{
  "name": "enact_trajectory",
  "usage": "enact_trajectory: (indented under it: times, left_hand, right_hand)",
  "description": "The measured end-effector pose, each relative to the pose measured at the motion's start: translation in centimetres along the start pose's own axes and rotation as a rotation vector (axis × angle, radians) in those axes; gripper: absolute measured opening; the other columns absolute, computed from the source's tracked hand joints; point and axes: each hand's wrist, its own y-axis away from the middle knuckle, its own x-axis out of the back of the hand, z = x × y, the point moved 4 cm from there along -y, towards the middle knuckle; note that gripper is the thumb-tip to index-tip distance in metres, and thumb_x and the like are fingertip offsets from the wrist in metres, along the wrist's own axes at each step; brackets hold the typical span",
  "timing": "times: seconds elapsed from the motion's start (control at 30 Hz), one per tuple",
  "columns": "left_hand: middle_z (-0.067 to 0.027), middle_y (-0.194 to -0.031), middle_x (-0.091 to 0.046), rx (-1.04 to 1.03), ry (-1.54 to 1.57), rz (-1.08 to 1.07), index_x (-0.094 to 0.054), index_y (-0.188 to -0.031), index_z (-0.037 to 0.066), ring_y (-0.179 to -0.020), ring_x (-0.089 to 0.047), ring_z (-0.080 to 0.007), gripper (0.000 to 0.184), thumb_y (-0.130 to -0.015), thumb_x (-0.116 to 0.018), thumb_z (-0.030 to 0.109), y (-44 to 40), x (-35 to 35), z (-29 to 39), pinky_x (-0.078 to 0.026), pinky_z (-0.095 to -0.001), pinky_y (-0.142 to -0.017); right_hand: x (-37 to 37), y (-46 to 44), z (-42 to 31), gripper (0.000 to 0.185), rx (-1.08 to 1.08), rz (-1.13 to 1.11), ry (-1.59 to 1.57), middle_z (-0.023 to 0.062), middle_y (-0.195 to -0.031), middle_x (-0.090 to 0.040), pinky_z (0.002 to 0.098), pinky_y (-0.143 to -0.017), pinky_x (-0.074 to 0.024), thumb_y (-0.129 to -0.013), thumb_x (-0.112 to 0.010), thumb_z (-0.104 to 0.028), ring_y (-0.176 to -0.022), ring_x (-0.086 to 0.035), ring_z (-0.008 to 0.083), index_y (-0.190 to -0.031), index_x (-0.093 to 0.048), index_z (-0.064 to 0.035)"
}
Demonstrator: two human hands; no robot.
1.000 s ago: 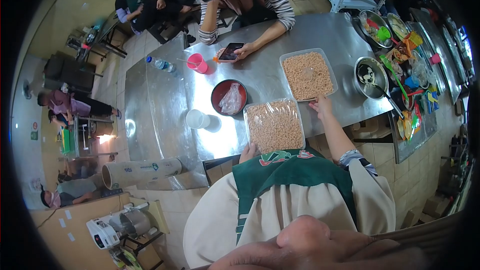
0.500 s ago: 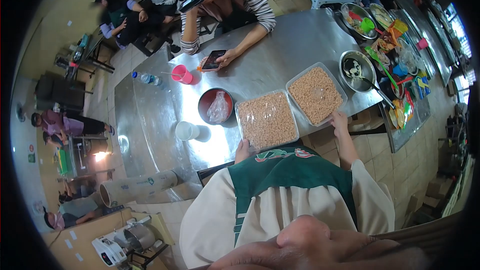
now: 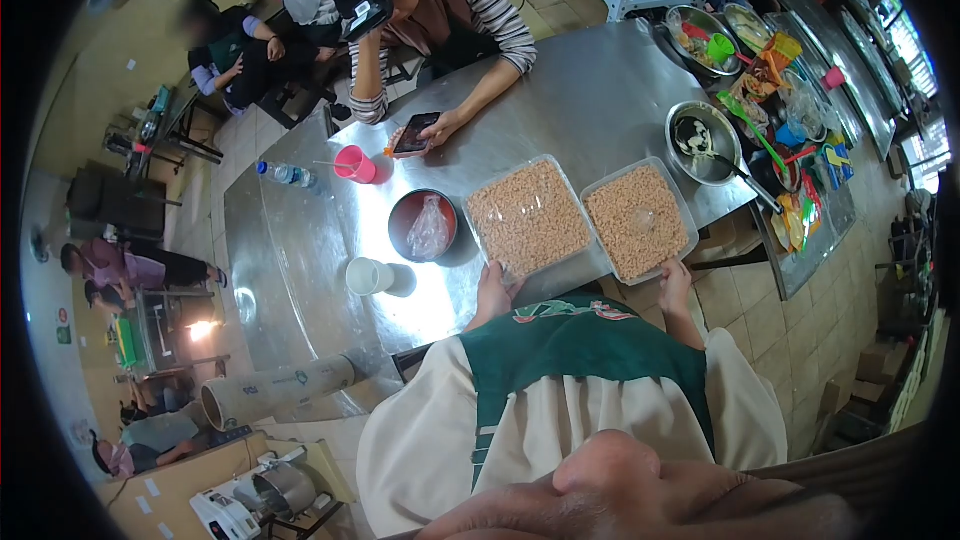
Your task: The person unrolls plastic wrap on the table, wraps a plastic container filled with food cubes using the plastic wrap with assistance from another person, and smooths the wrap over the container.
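Note:
Two clear plastic containers filled with light-brown crumbly granules lie side by side at the table's near edge. My left hand (image 3: 494, 292) grips the near corner of the left container (image 3: 528, 217), which has a shiny clear cover. At the near right corner of the right container (image 3: 638, 223), my right hand (image 3: 676, 283) holds the rim, its fingers partly hidden. The two containers touch or slightly overlap along their facing sides. Left of them stands a dark bowl (image 3: 398, 230) with a crumpled clear plastic bag (image 3: 430, 230) inside.
Across the metal table (image 3: 570, 80), a person holds a phone (image 3: 416, 134). A pink cup (image 3: 355, 165), water bottle (image 3: 285, 175) and white cup (image 3: 368, 277) stand left. Right are a metal bowl (image 3: 725, 173) with a utensil and cluttered packets. A large roll (image 3: 280, 389) lies lower left.
The left container has shifted away from my body, and the right one has come closer to it, so they sit more evenly. Both hands moved with them. The view has shifted slightly.

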Motion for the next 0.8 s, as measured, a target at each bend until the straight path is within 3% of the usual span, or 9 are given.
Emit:
enact_trajectory:
  times: [0.13, 0.2, 0.3, 0.43, 0.53, 0.57, 0.6, 0.67, 0.8]
  left_hand:
    - [-0.0073, -0.113, -0.041, 0.009, -0.038, -0.086, -0.033, -0.116, 0.008, -0.1, -0.046, -0.0226, 0.034, -0.089, -0.033, 0.029, -1.0, 0.0, 0.4, -0.043, -0.0374, -0.083]
    - [-0.0072, -0.113, -0.041, 0.038, -0.023, -0.118, -0.033, -0.117, 0.008, -0.099, -0.047, -0.0223, 0.034, -0.089, -0.035, 0.029, -1.0, 0.2, 0.7, -0.042, -0.0368, -0.083]
    - [-0.0075, -0.111, -0.042, 0.076, -0.038, -0.152, -0.031, -0.116, 0.008, -0.095, -0.049, -0.0228, 0.034, -0.087, -0.04, 0.025, -0.2, -0.2, 1.2, -0.044, -0.0333, -0.08]
    - [-0.0081, -0.112, -0.042, 0.091, -0.182, -0.139, -0.029, -0.116, 0.008, -0.093, -0.051, -0.0239, 0.039, -0.084, -0.048, 0.019, 0.5, 0.3, -0.2, -0.045, -0.0314, -0.078]
    - [-0.0096, -0.115, -0.04, 0.158, -0.177, -0.084, -0.025, -0.122, 0.007, -0.096, -0.05, -0.0248, 0.048, -0.082, -0.051, 0.018, 0.9, 1.1, -2.3, -0.042, -0.0333, -0.081]
    - [-0.0096, -0.115, -0.04, 0.145, -0.167, -0.079, -0.025, -0.122, 0.007, -0.096, -0.05, -0.0248, 0.048, -0.082, -0.051, 0.018, 1.5, 0.8, -2.6, -0.042, -0.0333, -0.081]
    - [-0.0101, -0.115, -0.04, 0.181, -0.196, -0.074, -0.025, -0.123, 0.008, -0.096, -0.049, -0.0241, 0.052, -0.081, -0.052, 0.024, 2.5, 0.3, -3.0, -0.04, -0.0331, -0.082]
    - [-0.0106, -0.115, -0.04, 0.209, -0.219, -0.059, -0.026, -0.124, 0.009, -0.097, -0.048, -0.0235, 0.056, -0.08, -0.053, 0.03, 3.3, 0.0, -4.3, -0.038, -0.0329, -0.084]
    - [-0.0156, -0.127, -0.029, 0.31, -0.469, -0.409, -0.007, -0.132, 0.009, -0.108, -0.041, -0.0295, 0.075, -0.079, -0.053, 0.035, 4.0, -2.7, -6.9, -0.034, -0.0362, -0.089]
  right_hand:
    - [0.0, -0.1, 1.5, 0.006, -0.053, 0.001, -0.234, -0.0011, -0.068, -0.046, 0.0246, -0.059, -0.0369, -0.067, -0.052, -0.009, -0.062, -0.044, 0.0098, -0.072, -0.049, -0.0102]
    - [-0.1, -0.7, 2.2, 0.037, -0.148, -0.03, -0.383, 0.0019, -0.087, -0.048, 0.0327, -0.066, -0.0412, -0.068, -0.049, -0.005, -0.078, -0.048, 0.0148, -0.102, -0.04, -0.0133]
    - [-2.5, 2.1, -1.3, 0.051, -0.179, -0.061, -0.319, 0.0037, -0.096, -0.046, 0.0373, -0.07, -0.0421, -0.067, -0.048, -0.005, -0.084, -0.048, 0.0185, -0.114, -0.031, -0.0189]
    - [-1.4, 1.0, -1.0, 0.055, -0.195, -0.123, -0.267, 0.0049, -0.101, -0.046, 0.0366, -0.066, -0.043, -0.066, -0.048, -0.005, -0.084, -0.048, 0.0192, -0.116, -0.032, -0.0206]
    - [1.9, -3.6, 3.3, 0.058, -0.205, -0.323, -0.243, 0.0072, -0.107, -0.043, 0.0374, -0.067, -0.044, -0.065, -0.045, -0.002, -0.091, -0.047, 0.0214, -0.118, -0.031, -0.0201]
    - [3.2, -4.4, 5.0, 0.061, -0.336, -0.334, -0.344, 0.0074, -0.108, -0.043, 0.0374, -0.067, -0.0443, -0.063, -0.043, 0.001, -0.09, -0.047, 0.0217, -0.119, -0.029, -0.0205]
    - [3.8, -4.7, 5.9, 0.065, -0.468, -0.343, -0.443, 0.0076, -0.109, -0.042, 0.0373, -0.067, -0.0446, -0.062, -0.04, 0.003, -0.089, -0.048, 0.022, -0.121, -0.028, -0.0209]
    - [3.3, -2.6, 4.7, 0.068, -0.415, -0.348, -0.449, 0.008, -0.109, -0.043, 0.0376, -0.067, -0.045, -0.061, -0.039, 0.005, -0.09, -0.048, 0.0222, -0.122, -0.026, -0.0219]
    - [3.6, 0.5, 2.7, 0.076, -0.294, -0.359, -0.384, 0.0096, -0.117, -0.039, 0.0374, -0.069, -0.0458, -0.059, -0.038, 0.006, -0.095, -0.048, 0.0234, -0.126, -0.02, -0.025]
